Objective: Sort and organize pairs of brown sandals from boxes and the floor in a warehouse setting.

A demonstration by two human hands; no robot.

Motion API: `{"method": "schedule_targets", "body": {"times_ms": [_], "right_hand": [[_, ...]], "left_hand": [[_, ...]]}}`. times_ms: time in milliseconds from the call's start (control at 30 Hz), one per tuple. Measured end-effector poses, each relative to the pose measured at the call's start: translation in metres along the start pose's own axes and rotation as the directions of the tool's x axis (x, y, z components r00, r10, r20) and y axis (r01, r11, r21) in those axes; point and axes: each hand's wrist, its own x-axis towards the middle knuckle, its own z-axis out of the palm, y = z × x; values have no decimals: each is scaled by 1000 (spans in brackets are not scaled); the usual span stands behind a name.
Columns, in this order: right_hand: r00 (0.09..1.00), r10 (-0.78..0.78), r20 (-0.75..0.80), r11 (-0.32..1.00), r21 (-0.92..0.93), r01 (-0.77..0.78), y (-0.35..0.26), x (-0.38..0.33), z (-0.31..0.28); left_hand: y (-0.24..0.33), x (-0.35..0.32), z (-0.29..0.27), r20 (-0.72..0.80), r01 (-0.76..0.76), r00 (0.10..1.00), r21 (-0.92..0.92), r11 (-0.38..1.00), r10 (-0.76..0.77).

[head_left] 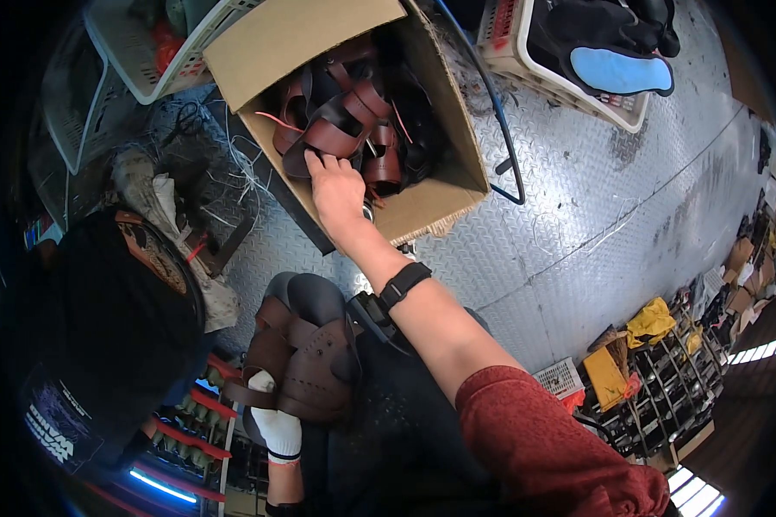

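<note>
Brown upper [317,372] | left hand [276,422] grasping | right hand [336,191]: can't tell grip | metal floor [509,276], crates [522,53]

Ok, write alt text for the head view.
A bare right hand touches brown leather pieces heaped in an open cardboard box. The white-gloved left hand holds what looks like a brown leather sandal. Patterned metal floor shows around the box.

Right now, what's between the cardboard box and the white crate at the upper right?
In the head view, a curved dark tube and some patterned metal floor lie between the box and the crate.
</note>
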Motion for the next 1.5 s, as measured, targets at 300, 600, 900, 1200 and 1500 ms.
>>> {"method": "schedule_targets", "body": {"times_ms": [300, 600, 900, 1200, 1500], "right_hand": [[999, -14, -42, 764, 644, 38, -24, -1, -30], [862, 507, 22, 544, 767, -340, 112, -60, -72], [806, 570, 159, 561, 642, -523, 149, -199, -122], [976, 88, 197, 991, -115, -66, 206, 24, -37], [990, 80, 116, 995, 56, -86, 171, 23, -87]], "left_hand": [[-15, -2, -17, 153, -189, 978, 336, 923, 145], [-19, -16, -52, 180, -228, 966, 275, 934, 183], [-25, -45, -116, 217, -391, 918, 368, 844, 331], [-58, -37, -120, 3, -64, 998, 81, 995, 64], [-82, -20, -100, -8, 69, 998, -62, 996, -70]]}}
